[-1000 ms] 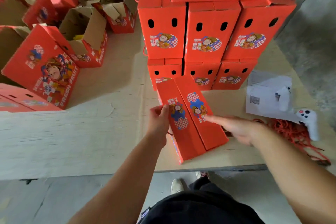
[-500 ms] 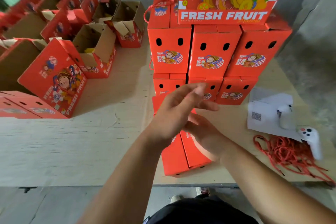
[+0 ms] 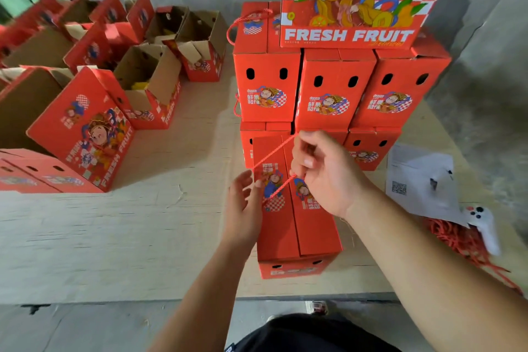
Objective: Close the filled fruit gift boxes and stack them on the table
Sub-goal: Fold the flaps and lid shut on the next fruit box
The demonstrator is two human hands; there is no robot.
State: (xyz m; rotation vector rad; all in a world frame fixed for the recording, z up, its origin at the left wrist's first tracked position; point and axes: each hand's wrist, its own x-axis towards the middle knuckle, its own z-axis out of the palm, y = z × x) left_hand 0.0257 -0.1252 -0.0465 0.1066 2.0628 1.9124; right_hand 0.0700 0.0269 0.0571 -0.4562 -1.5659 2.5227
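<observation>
Closed red box (image 3: 294, 217) sits on bench (image 3: 114, 237), just in front of stacked boxes (image 3: 334, 88). Right hand (image 3: 325, 177) pinches red cord (image 3: 274, 157) above box. Left hand (image 3: 243, 206) pinches cord's other end. Step: fitting handle. Next, probably: poke ends into holes, then stack.

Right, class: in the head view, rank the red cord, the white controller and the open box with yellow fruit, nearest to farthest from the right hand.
1. Red cord: held by the right hand.
2. White controller: on the table's right side.
3. Open box: far left.
</observation>
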